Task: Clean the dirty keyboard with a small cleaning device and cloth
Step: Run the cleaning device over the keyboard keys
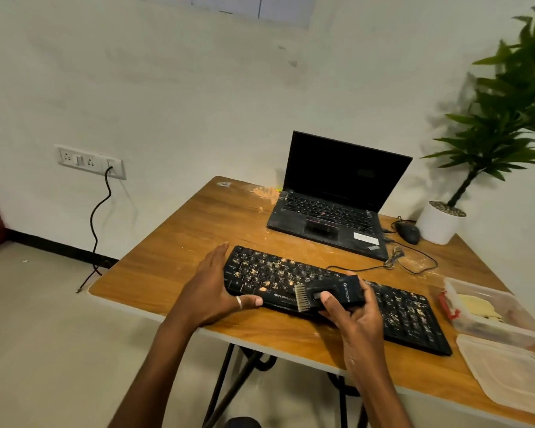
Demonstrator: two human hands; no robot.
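A black keyboard (408,316) lies across the wooden table (173,251), its keys speckled with tan crumbs. My left hand (212,288) rests at the keyboard's left end, fingers straight along its side and thumb on the front edge. My right hand (354,319) grips a small black cleaning device (332,293) above the keyboard's middle, thumb on its button. The device's pale bristle comb points left and down toward the keys. No cloth is visible.
An open black laptop (331,208) stands behind the keyboard, with a mouse (410,232) and potted plant (442,222) to its right. A clear container (488,307) and its lid (507,372) sit at the right edge. Crumbs lie on the table near the laptop.
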